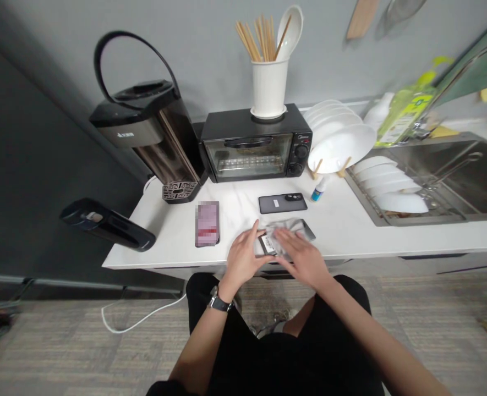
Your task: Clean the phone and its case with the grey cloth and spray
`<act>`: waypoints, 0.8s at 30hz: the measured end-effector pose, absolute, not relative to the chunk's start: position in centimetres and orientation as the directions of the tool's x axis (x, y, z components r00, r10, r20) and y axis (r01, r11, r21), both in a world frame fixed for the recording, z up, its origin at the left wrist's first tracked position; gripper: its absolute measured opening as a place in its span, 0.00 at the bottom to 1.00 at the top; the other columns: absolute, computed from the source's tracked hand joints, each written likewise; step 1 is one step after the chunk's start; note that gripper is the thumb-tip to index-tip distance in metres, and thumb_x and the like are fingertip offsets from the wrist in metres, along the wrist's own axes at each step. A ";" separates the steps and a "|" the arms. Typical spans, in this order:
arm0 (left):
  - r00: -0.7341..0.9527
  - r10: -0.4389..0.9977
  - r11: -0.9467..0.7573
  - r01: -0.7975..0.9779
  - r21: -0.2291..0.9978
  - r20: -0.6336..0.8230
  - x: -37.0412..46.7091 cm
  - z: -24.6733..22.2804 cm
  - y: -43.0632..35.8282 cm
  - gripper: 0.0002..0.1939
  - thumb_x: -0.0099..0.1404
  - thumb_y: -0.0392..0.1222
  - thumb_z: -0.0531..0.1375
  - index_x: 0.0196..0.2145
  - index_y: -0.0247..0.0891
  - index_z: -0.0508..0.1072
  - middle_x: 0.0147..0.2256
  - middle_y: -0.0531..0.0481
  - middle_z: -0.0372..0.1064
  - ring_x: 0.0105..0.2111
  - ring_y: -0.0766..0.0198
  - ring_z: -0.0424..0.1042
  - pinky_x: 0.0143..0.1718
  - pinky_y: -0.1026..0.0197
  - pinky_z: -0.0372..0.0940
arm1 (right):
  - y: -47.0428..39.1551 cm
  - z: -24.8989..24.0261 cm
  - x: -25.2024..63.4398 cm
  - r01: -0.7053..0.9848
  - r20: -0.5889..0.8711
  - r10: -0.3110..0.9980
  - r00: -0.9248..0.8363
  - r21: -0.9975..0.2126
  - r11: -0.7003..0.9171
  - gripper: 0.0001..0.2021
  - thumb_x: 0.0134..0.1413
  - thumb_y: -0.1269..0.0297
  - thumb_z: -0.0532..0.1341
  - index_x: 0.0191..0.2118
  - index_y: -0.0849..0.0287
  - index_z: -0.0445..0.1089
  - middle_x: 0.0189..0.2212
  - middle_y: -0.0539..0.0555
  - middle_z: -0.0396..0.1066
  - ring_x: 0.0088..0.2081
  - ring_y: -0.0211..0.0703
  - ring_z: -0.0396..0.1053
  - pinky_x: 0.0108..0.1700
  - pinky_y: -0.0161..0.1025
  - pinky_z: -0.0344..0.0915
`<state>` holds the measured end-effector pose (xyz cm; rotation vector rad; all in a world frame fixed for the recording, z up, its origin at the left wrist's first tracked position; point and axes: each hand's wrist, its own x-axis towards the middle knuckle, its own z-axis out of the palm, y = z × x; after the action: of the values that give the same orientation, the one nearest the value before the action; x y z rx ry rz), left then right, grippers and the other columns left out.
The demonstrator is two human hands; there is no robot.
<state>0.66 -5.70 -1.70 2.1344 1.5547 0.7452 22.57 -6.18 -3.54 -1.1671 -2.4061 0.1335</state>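
White countertop [237, 192] carries a flat device [308, 230] beneath the right hand [303, 254], laid flat on a cloth [296, 225]; left hand [242, 254], thumb spread, touches the device.

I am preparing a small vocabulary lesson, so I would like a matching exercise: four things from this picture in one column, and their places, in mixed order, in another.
Things
1. Cloth
2. Oven
3. Bottle
4. Watch

Places
A. Around the left wrist
B. Under the fingers of the right hand
C. To the right of the phone whose cameras show
D. Beneath the white holder with the sticks

Right pairs: 1-B, 2-D, 3-C, 4-A
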 end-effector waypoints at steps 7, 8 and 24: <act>0.229 0.957 -0.289 0.773 0.565 0.176 0.7 -1.7 -5.7 0.58 0.61 0.50 0.74 0.76 0.44 0.43 0.62 0.40 0.71 0.62 0.47 0.69 0.63 0.44 0.64 | -6.4 -3.6 22.7 0.659 0.339 0.713 -0.614 -0.278 0.699 0.36 0.72 0.47 0.56 0.75 0.61 0.53 0.72 0.63 0.58 0.73 0.55 0.55 0.72 0.58 0.58; 0.235 0.955 -0.296 0.767 0.569 0.181 0.7 -1.7 -5.8 0.58 0.61 0.50 0.74 0.76 0.44 0.43 0.62 0.41 0.70 0.62 0.47 0.69 0.64 0.44 0.64 | -6.3 -3.6 23.0 0.672 0.338 0.726 -0.599 -0.280 0.685 0.33 0.73 0.48 0.55 0.75 0.60 0.54 0.72 0.62 0.59 0.73 0.55 0.56 0.71 0.58 0.58; 0.269 0.946 -0.325 0.757 0.567 0.183 0.7 -1.8 -5.5 0.58 0.62 0.47 0.74 0.76 0.47 0.42 0.63 0.45 0.71 0.63 0.48 0.67 0.66 0.44 0.61 | -6.0 -3.6 22.1 0.750 0.388 0.788 -0.478 -0.286 0.596 0.37 0.71 0.45 0.57 0.75 0.64 0.54 0.72 0.64 0.58 0.73 0.61 0.56 0.71 0.61 0.58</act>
<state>0.69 -5.49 -1.79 2.1790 1.5473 0.7076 22.13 -6.01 -3.61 -1.2213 -2.3433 0.1049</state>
